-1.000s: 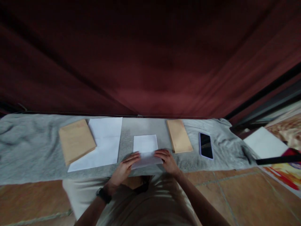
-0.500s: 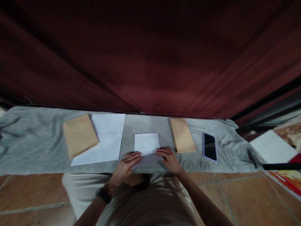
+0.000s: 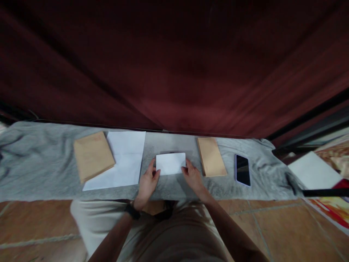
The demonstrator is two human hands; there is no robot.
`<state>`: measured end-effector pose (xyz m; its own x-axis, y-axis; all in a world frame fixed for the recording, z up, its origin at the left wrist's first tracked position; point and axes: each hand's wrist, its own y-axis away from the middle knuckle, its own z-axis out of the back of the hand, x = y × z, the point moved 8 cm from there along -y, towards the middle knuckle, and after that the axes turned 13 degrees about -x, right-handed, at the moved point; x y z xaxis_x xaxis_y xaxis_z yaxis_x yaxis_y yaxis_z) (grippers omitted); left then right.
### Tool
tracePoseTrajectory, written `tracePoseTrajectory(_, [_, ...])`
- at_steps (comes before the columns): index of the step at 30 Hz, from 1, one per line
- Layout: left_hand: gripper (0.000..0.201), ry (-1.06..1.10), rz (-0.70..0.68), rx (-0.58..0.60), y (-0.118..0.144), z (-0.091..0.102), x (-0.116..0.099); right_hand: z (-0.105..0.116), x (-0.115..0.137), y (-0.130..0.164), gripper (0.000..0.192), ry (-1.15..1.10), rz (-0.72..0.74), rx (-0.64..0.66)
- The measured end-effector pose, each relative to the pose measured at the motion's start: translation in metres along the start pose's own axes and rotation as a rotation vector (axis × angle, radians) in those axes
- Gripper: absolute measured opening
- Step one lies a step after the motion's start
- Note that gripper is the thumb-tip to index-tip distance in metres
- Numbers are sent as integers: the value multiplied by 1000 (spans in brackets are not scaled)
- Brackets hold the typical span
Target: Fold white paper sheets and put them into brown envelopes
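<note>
1. While both hands are resting on the grey cloth (image 3: 40,163), the folded white paper (image 3: 171,163) is lying flat between them, near the middle of the cloth and just in front of the person.
2. The left hand (image 3: 148,181) is touching the paper's left edge, its fingers loosely curled and its thumb reaching toward the lower left corner; it is not closing around anything.
3. The right hand (image 3: 192,175) is pressing against the paper's right edge with fingers partly spread, likewise not gripping.
4. A dark wristband (image 3: 132,211) is sitting on the left wrist.
5. A larger white sheet (image 3: 124,163) is lying to the left of the folded paper, apart from it, and a brown envelope (image 3: 92,155) is overlapping that sheet's left side.
6. A second brown envelope (image 3: 211,157) is lying just beside the right hand, and a dark phone (image 3: 242,169) is sitting farther right on the cloth, apart from the envelope.
7. A deep red curtain (image 3: 174,65) is hanging behind the cloth, and terracotta floor tiles (image 3: 272,222) are showing around the person's legs.
8. Another white sheet (image 3: 313,170) is lying at the far right, off the cloth.
</note>
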<state>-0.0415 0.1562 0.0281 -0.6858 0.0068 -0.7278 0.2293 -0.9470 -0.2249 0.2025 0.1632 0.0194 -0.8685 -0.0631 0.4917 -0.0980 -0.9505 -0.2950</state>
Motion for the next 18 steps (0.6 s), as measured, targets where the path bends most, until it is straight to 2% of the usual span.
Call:
tracePoseTrajectory(2, [63,-31,-8,-3,-1,-1,-2,-2,1,-1,50,0,-11,-19])
tracePoseTrajectory(5, [64,-84,-28,-18,-2,-2,-4,-2,3,-3,53,15,-12,-54])
tracePoseTrajectory(9, [63,-176,-14,-8,-6,-6,-4,-2,9,-5,53,77,-26,-61])
tracePoseTrajectory(14, [60,-267,2,79,-10,-13,-6,-3,18,-4,49,153,-38,-35])
tracePoseTrajectory(18, [56,-341,-14,80,-12,-14,-5,-3,20,-4,45,161,-25,-54])
